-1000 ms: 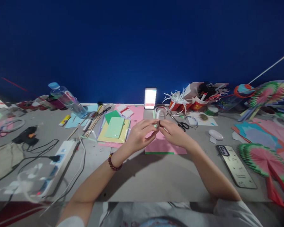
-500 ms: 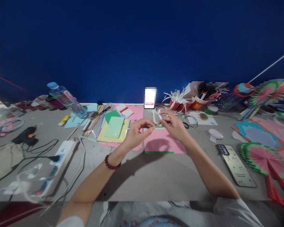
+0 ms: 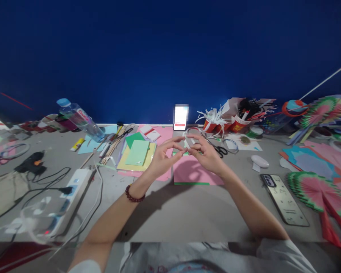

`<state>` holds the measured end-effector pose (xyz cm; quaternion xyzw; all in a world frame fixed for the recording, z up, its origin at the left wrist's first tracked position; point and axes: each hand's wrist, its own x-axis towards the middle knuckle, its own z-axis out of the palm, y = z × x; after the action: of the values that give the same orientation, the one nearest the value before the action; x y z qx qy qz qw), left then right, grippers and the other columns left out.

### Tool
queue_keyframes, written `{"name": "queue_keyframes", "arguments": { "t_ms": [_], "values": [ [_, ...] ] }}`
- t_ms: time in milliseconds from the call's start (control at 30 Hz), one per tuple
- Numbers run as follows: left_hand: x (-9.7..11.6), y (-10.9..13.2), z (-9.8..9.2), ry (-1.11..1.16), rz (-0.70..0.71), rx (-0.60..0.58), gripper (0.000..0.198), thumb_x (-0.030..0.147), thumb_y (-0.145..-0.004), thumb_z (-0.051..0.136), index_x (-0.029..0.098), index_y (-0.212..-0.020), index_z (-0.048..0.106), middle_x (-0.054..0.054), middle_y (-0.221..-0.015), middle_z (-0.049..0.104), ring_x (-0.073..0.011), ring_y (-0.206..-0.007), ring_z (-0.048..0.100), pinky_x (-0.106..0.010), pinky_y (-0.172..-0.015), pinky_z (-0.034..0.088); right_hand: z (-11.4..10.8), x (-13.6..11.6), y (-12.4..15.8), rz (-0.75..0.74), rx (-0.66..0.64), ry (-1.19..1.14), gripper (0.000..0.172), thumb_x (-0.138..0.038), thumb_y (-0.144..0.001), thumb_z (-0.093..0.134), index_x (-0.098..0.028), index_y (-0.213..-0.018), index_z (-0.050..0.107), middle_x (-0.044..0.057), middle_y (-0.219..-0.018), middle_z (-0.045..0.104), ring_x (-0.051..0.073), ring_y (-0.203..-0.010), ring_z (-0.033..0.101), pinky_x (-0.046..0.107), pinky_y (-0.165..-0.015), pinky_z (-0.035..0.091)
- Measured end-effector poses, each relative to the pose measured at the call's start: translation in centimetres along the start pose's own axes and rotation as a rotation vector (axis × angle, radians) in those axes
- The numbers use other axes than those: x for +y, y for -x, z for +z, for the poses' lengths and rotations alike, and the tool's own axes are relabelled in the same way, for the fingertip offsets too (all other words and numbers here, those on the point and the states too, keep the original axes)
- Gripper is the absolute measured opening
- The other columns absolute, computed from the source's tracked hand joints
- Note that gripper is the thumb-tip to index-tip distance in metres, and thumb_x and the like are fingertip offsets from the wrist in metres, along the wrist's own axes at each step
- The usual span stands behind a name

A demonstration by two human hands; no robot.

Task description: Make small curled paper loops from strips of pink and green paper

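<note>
The pink paper sheet [image 3: 197, 173] lies flat on the surface [image 3: 173, 212] below the hands, with a green paper strip [image 3: 191, 184] in place along part of its near edge and more green showing at its far edge, so the edging looks at least partly done. The sheet is unpleated, unlike the pink-and-green pleated fan [image 3: 318, 189] at the right; how much work remains cannot be judged from here. Above the sheet, the left hand [image 3: 170, 153] and right hand [image 3: 200, 151] meet at thumb and index tips, each grip nearly closed with the other fingers loosely bent. Something tiny may be pinched there, but whether either holds anything cannot be told. The fingers hide part of the sheet's far side and of the pale ring-shaped roll [image 3: 188, 133] behind; the right hand also covers part of the black-handled scissors [image 3: 222, 151]. The upright phone's [image 3: 180, 121] screen is too blurred to read.
</note>
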<state>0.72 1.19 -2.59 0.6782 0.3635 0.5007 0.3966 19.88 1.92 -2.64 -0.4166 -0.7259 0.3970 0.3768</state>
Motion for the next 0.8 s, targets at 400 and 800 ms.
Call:
{"name": "queue_keyframes", "arguments": {
  "t_ms": [400,800],
  "values": [
    [0.5,0.3,0.2,0.022,0.012,0.001,0.007,0.025,-0.083,0.064,0.018,-0.081,0.067,-0.010,-0.107,0.067,-0.0212,-0.107,0.061,-0.036,-0.089,0.051,0.1,0.5,0.0,-0.069,0.059,0.145,0.035,-0.034,-0.094,0.050,-0.024,-0.127,0.047,0.007,-0.099,0.072,0.024,-0.095,0.069,0.040,-0.087,0.049],
    [2.0,0.7,0.3,0.035,0.017,-0.026,0.005,0.022,-0.083,0.064,0.019,-0.080,0.067,-0.009,-0.102,0.068,-0.0195,-0.102,0.062,-0.035,-0.088,0.052,0.4,1.6,-0.7,-0.086,0.172,0.099,0.014,-0.028,-0.087,0.053,-0.022,-0.099,0.058,0.004,-0.089,0.068,0.018,-0.081,0.067,0.032,-0.072,0.052]
  ]
}}
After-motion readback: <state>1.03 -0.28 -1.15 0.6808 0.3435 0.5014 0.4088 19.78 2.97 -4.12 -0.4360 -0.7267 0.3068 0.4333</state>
